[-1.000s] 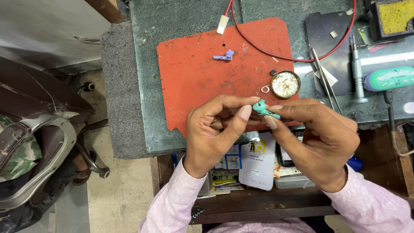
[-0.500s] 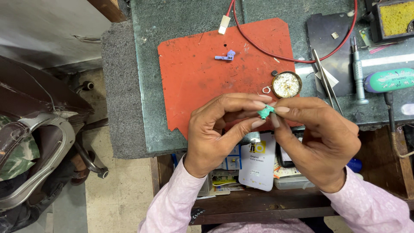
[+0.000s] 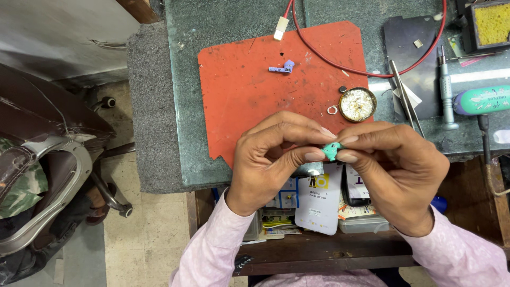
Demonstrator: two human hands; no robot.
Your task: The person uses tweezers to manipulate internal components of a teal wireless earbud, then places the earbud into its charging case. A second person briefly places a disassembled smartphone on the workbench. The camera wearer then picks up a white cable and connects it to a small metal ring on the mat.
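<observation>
Both hands meet over the front edge of the workbench and pinch one small teal-green plastic part [image 3: 332, 151] between their fingertips. My left hand [image 3: 276, 157] grips it from the left with thumb and forefinger. From the right, my right hand [image 3: 396, 170] holds it the same way. Most of the part is hidden by the fingers. Just behind the hands lies a red work mat [image 3: 249, 79]. On it rests a small lilac plastic piece [image 3: 282, 67].
A round tin of flux [image 3: 358, 104] and a small metal ring [image 3: 332, 110] sit at the mat's right edge. A red wire with a white connector [image 3: 281, 27], tweezers [image 3: 406, 98], a green-handled tool [image 3: 481, 99] and a yellow sponge [image 3: 493, 24] lie further right. Boxes fill the shelf below. A chair [image 3: 48, 180] stands left.
The hands have turned the teal part between the fingertips and closed in around it, so less of it shows now. Both hands stay in about the same place.
</observation>
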